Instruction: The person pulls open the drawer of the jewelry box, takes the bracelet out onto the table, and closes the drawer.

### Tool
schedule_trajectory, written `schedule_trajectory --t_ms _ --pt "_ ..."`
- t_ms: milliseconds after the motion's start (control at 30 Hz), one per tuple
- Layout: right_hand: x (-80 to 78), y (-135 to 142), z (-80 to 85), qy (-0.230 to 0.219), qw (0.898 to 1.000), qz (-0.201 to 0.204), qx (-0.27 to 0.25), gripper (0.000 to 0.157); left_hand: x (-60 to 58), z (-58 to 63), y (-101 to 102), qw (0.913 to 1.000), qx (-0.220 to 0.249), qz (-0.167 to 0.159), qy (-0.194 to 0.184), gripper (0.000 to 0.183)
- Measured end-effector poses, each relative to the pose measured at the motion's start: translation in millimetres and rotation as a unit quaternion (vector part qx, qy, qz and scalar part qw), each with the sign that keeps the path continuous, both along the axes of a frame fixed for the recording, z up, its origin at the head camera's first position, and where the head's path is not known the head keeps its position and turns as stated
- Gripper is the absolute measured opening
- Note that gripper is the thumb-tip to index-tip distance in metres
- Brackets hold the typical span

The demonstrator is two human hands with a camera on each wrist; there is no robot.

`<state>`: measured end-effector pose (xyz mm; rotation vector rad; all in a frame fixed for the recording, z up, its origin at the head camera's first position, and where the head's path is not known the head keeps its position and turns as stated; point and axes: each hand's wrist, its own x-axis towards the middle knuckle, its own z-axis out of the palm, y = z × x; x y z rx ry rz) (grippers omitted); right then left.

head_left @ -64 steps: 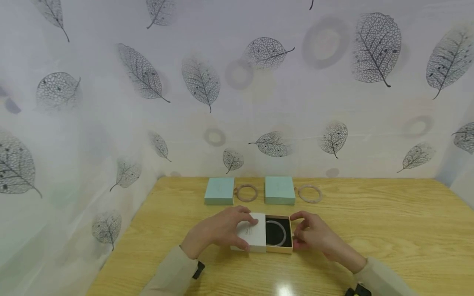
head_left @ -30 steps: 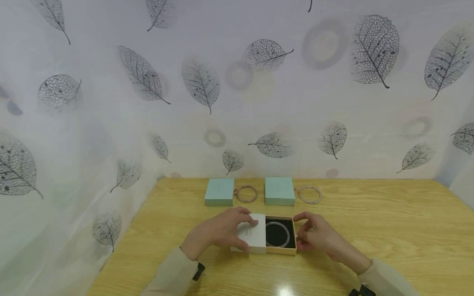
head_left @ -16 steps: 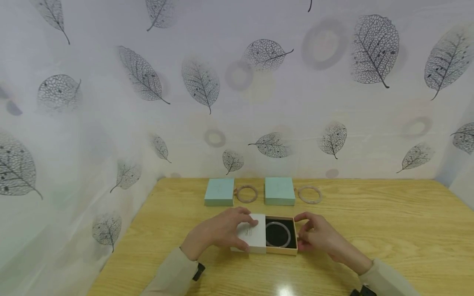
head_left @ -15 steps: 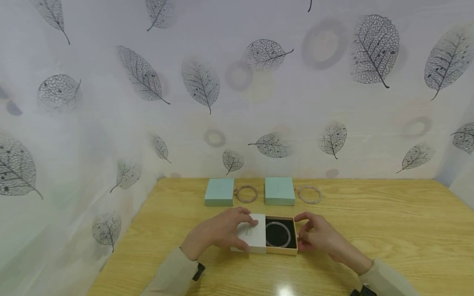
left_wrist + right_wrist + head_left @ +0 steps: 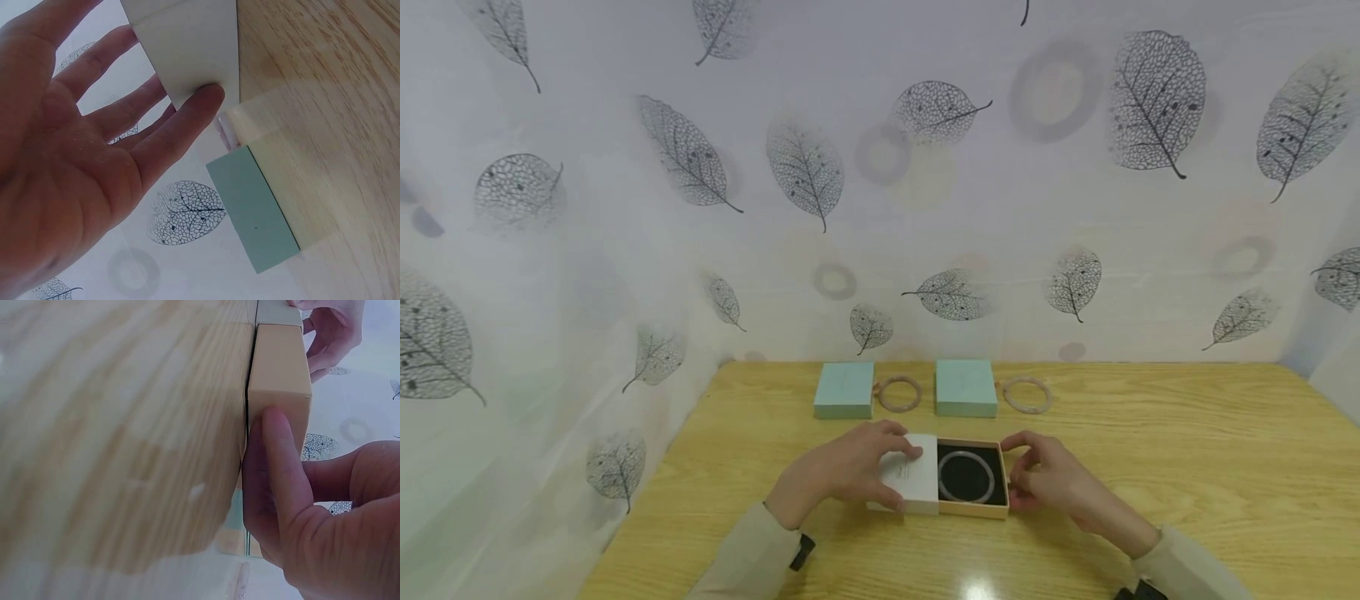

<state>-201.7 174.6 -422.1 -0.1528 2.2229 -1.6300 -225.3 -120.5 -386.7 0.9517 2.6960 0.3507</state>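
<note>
Lying over the left half of a slide-out gift box, my left hand (image 5: 846, 467) grips its white sleeve (image 5: 920, 471), fingers along the far side and thumb at the front. An orange-edged drawer (image 5: 973, 510) sticks out of the sleeve to the right. Inside it, a pale bangle (image 5: 992, 478) lies on black lining (image 5: 966, 478), fully visible in the head view. My right hand (image 5: 1048, 477) is at the drawer's right end, its curled fingers and thumb pinching there; in the right wrist view the fingers (image 5: 281, 450) press close to the orange end wall and hide what they pinch.
Behind the box stand two mint-green boxes (image 5: 844, 390) at the table's back. One pale pink bangle (image 5: 900, 393) lies between them, and another bangle (image 5: 1028, 395) lies right of the second. A leaf-printed curtain (image 5: 880, 208) rises behind the wooden table (image 5: 1187, 467).
My right hand has moved a little to the right, and the drawer has slid with it further out of the sleeve, baring the whole bangle. My left hand has stayed in place.
</note>
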Motion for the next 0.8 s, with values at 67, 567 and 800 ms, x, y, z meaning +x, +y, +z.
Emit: schedule_trajectory --t_ms 67,567,800 --pt "0.2 1 0.0 0.001 1.0 -0.001 0.002 0.043 0.1 0.1 0 1.0 0.0 0.002 -0.002 0.063" --pt "3.9 0 6.4 0.054 0.99 -0.046 0.118 0.033 0.4 -1.8 0 1.0 0.002 0.009 -0.003 0.062" --pt "3.3 -9 17.0 0.203 0.947 -0.025 0.247 0.01 0.3 -2.2 -1 0.9999 0.006 0.013 -0.007 0.063"
